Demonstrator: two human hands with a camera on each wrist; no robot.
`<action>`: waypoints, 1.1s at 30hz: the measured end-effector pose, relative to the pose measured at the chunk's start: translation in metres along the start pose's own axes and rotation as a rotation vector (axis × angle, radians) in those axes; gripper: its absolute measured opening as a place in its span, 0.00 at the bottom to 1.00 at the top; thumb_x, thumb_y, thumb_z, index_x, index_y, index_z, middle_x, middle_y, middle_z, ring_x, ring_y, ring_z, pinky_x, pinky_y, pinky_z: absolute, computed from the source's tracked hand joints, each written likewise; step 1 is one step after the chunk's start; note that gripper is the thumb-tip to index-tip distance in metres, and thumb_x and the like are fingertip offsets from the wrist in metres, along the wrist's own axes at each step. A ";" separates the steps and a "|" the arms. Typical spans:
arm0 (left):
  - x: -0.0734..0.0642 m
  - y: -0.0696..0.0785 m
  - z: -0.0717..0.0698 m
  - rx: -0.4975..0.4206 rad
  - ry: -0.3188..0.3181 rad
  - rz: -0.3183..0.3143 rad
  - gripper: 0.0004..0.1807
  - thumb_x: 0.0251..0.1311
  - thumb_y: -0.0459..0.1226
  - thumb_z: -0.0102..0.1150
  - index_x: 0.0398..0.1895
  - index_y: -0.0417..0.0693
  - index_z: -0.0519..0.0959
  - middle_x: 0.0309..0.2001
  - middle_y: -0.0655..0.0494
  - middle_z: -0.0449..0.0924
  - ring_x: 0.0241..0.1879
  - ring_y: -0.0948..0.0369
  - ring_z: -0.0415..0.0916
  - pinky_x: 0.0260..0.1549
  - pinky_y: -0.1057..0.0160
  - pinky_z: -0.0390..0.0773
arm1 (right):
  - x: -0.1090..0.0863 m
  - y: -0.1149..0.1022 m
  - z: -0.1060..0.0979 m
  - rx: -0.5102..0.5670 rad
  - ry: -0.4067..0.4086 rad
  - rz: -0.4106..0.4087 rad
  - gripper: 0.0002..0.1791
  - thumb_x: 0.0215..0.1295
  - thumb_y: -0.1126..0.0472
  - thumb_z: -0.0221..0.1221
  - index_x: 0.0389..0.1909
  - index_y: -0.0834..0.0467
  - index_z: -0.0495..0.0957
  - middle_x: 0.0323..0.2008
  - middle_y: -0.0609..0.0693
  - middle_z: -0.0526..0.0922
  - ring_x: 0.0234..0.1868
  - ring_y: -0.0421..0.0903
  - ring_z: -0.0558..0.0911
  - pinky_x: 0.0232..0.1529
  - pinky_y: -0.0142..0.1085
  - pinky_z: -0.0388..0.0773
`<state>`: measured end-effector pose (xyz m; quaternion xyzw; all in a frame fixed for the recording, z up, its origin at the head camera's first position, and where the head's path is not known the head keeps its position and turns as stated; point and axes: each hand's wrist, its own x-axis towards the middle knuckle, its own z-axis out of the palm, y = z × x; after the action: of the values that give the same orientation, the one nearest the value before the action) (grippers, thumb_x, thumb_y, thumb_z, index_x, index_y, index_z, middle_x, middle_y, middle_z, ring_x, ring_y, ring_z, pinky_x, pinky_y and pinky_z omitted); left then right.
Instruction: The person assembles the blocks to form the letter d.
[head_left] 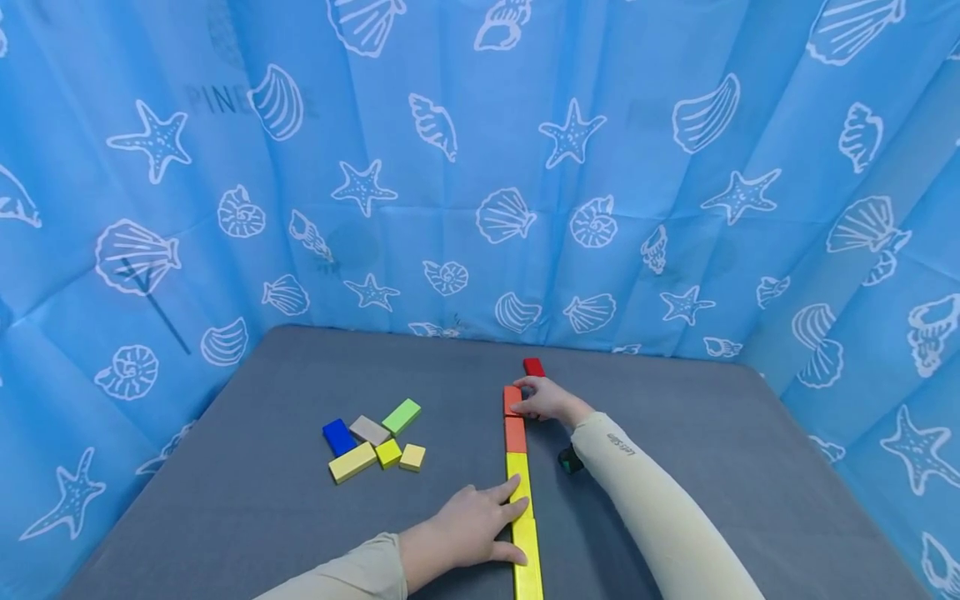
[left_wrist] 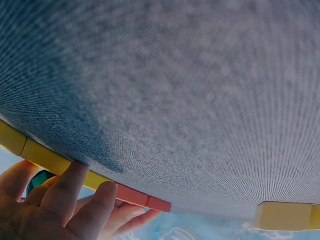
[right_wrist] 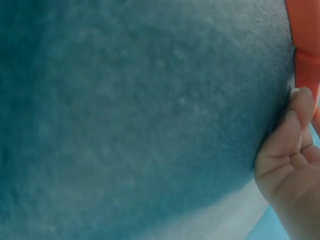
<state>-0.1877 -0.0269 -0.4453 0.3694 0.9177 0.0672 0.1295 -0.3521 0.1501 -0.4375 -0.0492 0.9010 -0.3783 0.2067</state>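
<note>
A straight row of blocks runs away from me: a near yellow block (head_left: pixel 528 550), a second yellow block (head_left: pixel 517 464), an orange block (head_left: pixel 515 435) and a far orange block (head_left: pixel 510 397). My right hand (head_left: pixel 551 399) grips the far orange block, index finger toward its far end and thumb at its side. Extended fingers of my left hand (head_left: pixel 474 527) rest on the yellow blocks; the left wrist view shows those fingertips against the row's side. Just beyond the right hand lies a red block (head_left: pixel 533 367), partly hidden by it.
Left of the row lie loose blocks: blue (head_left: pixel 339 437), greyish (head_left: pixel 370 430), green (head_left: pixel 401 416), pale yellow (head_left: pixel 352 462), small yellow (head_left: pixel 388 452) and cream (head_left: pixel 412 457). A dark object (head_left: pixel 570 460) is partly under the right forearm. A blue shell-patterned curtain (head_left: pixel 465 167) borders the grey table (head_left: pixel 247 500).
</note>
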 end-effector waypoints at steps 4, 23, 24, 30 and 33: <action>-0.001 0.002 -0.001 -0.006 0.000 -0.003 0.38 0.56 0.65 0.55 0.68 0.60 0.71 0.71 0.58 0.62 0.63 0.65 0.68 0.50 0.55 0.76 | -0.001 -0.001 0.001 -0.003 -0.009 0.006 0.30 0.66 0.59 0.62 0.67 0.58 0.68 0.37 0.55 0.74 0.34 0.47 0.74 0.37 0.36 0.74; 0.000 0.002 0.000 0.004 0.018 0.005 0.38 0.57 0.63 0.57 0.68 0.57 0.71 0.71 0.56 0.63 0.63 0.63 0.69 0.51 0.56 0.77 | -0.010 -0.004 0.007 -0.014 0.009 0.017 0.31 0.66 0.58 0.61 0.70 0.57 0.66 0.63 0.63 0.69 0.57 0.56 0.70 0.59 0.52 0.70; 0.000 0.002 0.000 0.007 0.019 0.007 0.38 0.57 0.63 0.57 0.68 0.57 0.71 0.71 0.56 0.63 0.63 0.62 0.69 0.51 0.57 0.77 | -0.009 -0.004 0.007 -0.017 0.010 0.015 0.31 0.66 0.58 0.61 0.70 0.57 0.66 0.63 0.63 0.69 0.57 0.56 0.70 0.59 0.52 0.70; 0.001 0.002 -0.001 0.020 0.015 0.005 0.38 0.56 0.64 0.58 0.68 0.57 0.71 0.71 0.55 0.63 0.62 0.62 0.70 0.50 0.57 0.77 | -0.008 -0.003 0.006 -0.013 0.024 0.012 0.31 0.66 0.60 0.61 0.70 0.57 0.66 0.64 0.63 0.67 0.58 0.57 0.69 0.59 0.52 0.69; 0.001 0.003 -0.001 0.014 0.007 -0.002 0.39 0.56 0.64 0.58 0.68 0.57 0.71 0.71 0.56 0.62 0.63 0.62 0.69 0.51 0.56 0.77 | -0.009 -0.003 0.007 -0.010 0.023 0.010 0.31 0.66 0.60 0.61 0.70 0.58 0.66 0.64 0.64 0.67 0.56 0.56 0.70 0.59 0.51 0.70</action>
<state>-0.1864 -0.0239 -0.4437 0.3692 0.9190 0.0619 0.1238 -0.3414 0.1457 -0.4368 -0.0416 0.9055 -0.3733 0.1977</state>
